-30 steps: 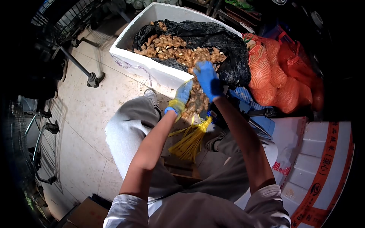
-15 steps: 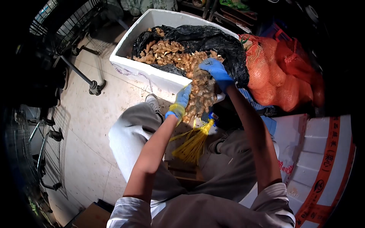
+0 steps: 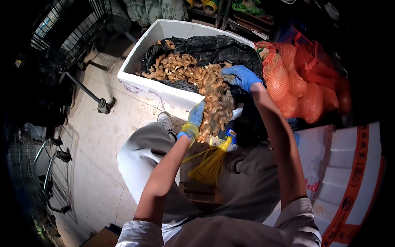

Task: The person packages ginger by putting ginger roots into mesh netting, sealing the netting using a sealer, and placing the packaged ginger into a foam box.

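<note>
Knobbly brown ginger (image 3: 216,103) lies in a pile in a white foam box (image 3: 160,88) lined with black plastic (image 3: 218,43). Part of the ginger spills over the box's front edge towards my knees. My left hand (image 3: 195,118), in a blue glove with a yellow band at the wrist, grips the left side of this overhanging ginger; some of its fingers are hidden. My right hand (image 3: 242,77), also blue-gloved, is at the upper right of the ginger. Its fingers are bent, their tips greyish, and what lies between them is not clear.
Red mesh sacks (image 3: 288,82) bulge to the right of the box. Yellow plastic strips (image 3: 210,162) with a blue tag hang between my knees. White cartons with red tape (image 3: 341,173) stand at the lower right. Wire carts (image 3: 74,29) line the left.
My right hand has shifted right, its fingers now partly off the middle of the ginger. My left hand stays against the ginger. The whole view has moved slightly, so the box appears lower.
</note>
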Demonstrator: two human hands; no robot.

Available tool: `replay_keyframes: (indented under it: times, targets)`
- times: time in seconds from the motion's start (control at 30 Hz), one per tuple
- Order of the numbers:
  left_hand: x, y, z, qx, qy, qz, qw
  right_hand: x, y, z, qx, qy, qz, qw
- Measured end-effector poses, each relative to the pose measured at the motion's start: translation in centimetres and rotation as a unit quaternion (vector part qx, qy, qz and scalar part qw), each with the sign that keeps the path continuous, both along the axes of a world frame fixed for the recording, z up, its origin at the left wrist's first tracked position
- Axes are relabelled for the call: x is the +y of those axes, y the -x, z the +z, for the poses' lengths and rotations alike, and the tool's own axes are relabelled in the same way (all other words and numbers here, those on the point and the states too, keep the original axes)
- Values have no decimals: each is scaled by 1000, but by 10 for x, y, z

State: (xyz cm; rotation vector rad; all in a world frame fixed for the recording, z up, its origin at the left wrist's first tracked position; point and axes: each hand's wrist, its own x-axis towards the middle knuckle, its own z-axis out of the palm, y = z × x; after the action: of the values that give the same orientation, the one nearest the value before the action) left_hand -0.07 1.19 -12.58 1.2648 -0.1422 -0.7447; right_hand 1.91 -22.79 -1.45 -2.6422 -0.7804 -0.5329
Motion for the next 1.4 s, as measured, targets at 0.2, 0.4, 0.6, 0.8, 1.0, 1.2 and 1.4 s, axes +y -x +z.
replay_keyframes:
  times: [0.2, 0.4, 0.6, 0.8, 1.0, 1.2, 1.4]
  targets:
    - [-2, 2, 4, 18, 17, 21, 999, -16, -76, 18, 301, -614, -384, 620]
    - [-5, 5, 12, 27, -6, 12, 1000, -28, -61, 14, 191, -548, -377, 722]
    - [-6, 3, 9, 1, 4, 20, 1000, -19, -5, 32, 227, -543, -353, 727]
    - [-7, 3, 1, 13, 17, 2, 1000, 15, 42, 35, 240, -517, -311, 760]
    - [-8, 7, 22, 50, 18, 12, 999, 59, 71, 23, 281, -621, -305, 665]
    - [-11, 5, -6, 20, 68, 16, 997, 91, 119, -40, 0, -437, -384, 813]
    - [-7, 9, 21, 17, 2, 17, 1000, 124, 147, -17, 122, -578, -435, 680]
